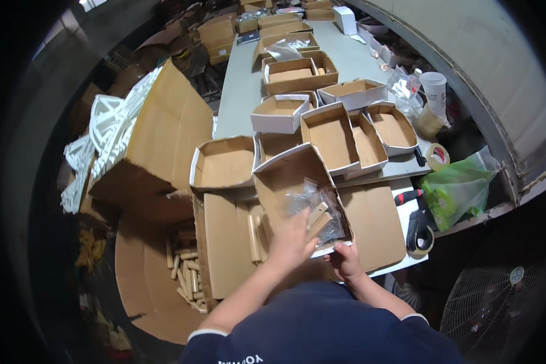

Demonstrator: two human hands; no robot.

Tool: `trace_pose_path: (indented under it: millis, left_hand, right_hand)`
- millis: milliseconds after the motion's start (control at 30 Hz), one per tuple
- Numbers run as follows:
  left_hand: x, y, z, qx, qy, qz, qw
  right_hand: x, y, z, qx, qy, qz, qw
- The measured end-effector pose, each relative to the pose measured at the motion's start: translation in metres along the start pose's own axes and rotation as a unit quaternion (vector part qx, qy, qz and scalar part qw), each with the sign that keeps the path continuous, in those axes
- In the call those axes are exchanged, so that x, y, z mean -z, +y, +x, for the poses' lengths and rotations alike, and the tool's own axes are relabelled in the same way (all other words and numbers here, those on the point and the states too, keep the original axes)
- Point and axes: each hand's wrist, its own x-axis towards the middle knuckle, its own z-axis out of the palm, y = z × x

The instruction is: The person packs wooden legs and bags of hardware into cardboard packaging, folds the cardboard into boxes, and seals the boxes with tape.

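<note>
The left hand (292, 238) lay over the front of the open cardboard box (285, 176) at the near edge of the table (239, 91), its fingers curled together onto a clear plastic bag (312, 203) and the pale wooden block (316, 217) inside it. The right hand (346, 259) pinched the box's near rim between thumb and fingers, steadying it.

To do this well, I judged, the right hand should keep the box still while the left gathers film and block in one grip — the slack, slippery film could otherwise let the block slide out.

The block lay in the box's front right corner, tilted, its long axis running from the near left up toward the far right — roughly along the box's right wall, upper end pointing away from the person.
</note>
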Motion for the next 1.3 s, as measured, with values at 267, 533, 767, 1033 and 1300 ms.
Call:
trace_pose_path:
  millis: [267,533,767,1033,1300]
  left_hand:
    - [-0.025,0.016,-0.003,0.069,-0.04,-0.168,0.983]
    - [-0.033,0.003,0.003,0.137,0.0,-0.147,0.98]
    - [0.011,-0.023,-0.018,0.076,0.307,-0.341,0.885]
    - [-0.053,-0.084,-0.036,0.348,0.152,-0.199,0.904]
    - [-0.071,-0.055,-0.053,0.245,-0.228,0.118,0.935]
  right_hand:
    - [0.034,-0.019,-0.021,-0.007,0.046,0.006,0.999]
    - [0.034,-0.025,-0.01,-0.012,0.024,-0.039,0.999]
    - [0.039,-0.039,0.01,0.045,0.046,-0.06,0.996]
    - [0.034,-0.062,0.036,0.074,0.009,-0.129,0.989]
    - [-0.013,-0.045,0.057,0.013,-0.098,-0.243,0.965]
